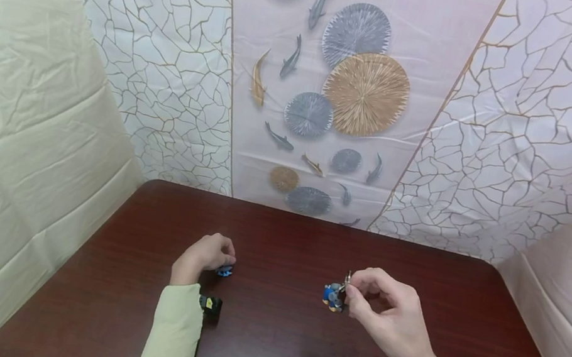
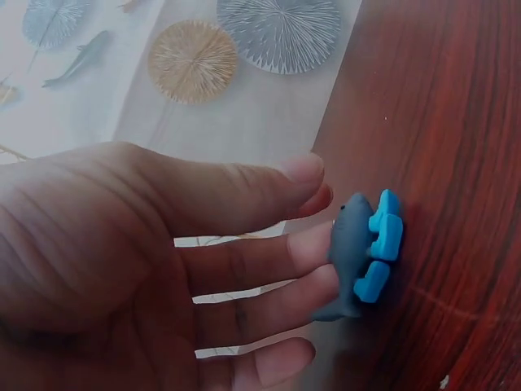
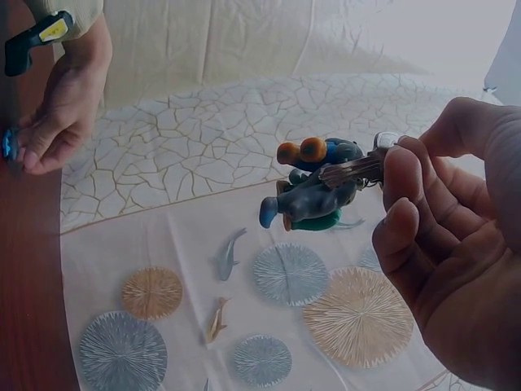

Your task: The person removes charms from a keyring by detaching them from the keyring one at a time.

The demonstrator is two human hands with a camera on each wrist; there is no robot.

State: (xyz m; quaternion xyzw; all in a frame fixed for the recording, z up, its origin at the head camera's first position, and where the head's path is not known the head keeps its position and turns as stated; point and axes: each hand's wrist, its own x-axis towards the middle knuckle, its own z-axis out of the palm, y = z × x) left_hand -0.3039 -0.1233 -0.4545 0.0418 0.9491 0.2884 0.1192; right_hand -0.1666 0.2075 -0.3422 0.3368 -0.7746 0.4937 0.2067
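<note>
In the left wrist view a small grey shark figure (image 2: 350, 240) with bright blue shoes (image 2: 391, 238) is at the dark wooden table's surface. My left hand (image 1: 204, 258) is beside it, its middle and ring fingertips (image 2: 313, 285) at the shark's side. The left thumb stays apart from the figure. Raised over the table, my right hand (image 1: 392, 309) pinches a keychain between thumb and fingers. From it hang a metal key (image 3: 352, 172) and small rubbery figures (image 3: 313, 199) in grey, blue, green and orange. The fingers partly hide the ring.
The reddish-brown table (image 1: 263, 340) ends at a patterned cloth backdrop (image 1: 317, 165) with lily pads and fish. Pale cloth walls (image 1: 25, 158) rise on both sides. Black wrist cameras (image 1: 210, 309) are strapped to both forearms.
</note>
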